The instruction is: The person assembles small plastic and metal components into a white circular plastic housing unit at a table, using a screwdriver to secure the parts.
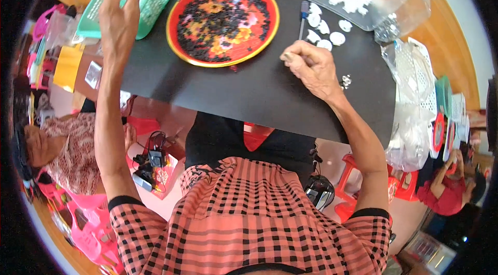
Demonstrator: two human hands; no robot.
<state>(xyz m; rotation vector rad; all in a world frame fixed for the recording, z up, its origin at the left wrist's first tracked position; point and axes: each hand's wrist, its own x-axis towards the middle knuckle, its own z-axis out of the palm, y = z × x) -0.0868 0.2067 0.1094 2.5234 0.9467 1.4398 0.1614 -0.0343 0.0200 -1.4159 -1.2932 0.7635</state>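
My left hand (120,13) reaches over a green plastic basket (158,13) at the far left of the table, its fingers curved and apart, with nothing visible in them. Several white pieces lie inside that basket. To the right, my right hand (314,70) is closed just above the dark table, thumb pressed to the bent fingers; whatever it holds is hidden. Between the hands sits a round red tray (174,39) with a yellow rim and flower print, strewn with small black pieces (220,23). Several round white plastic pieces (337,38) and a screwdriver (304,10) lie beyond my right hand.
A clear tub (363,18) heaped with white pieces stands at the back right. Small metallic parts (346,81) lie beside my right wrist. Plastic bags (407,135) hang along the table's right edge. One person (67,145) sits at left, another (446,192) at far right.
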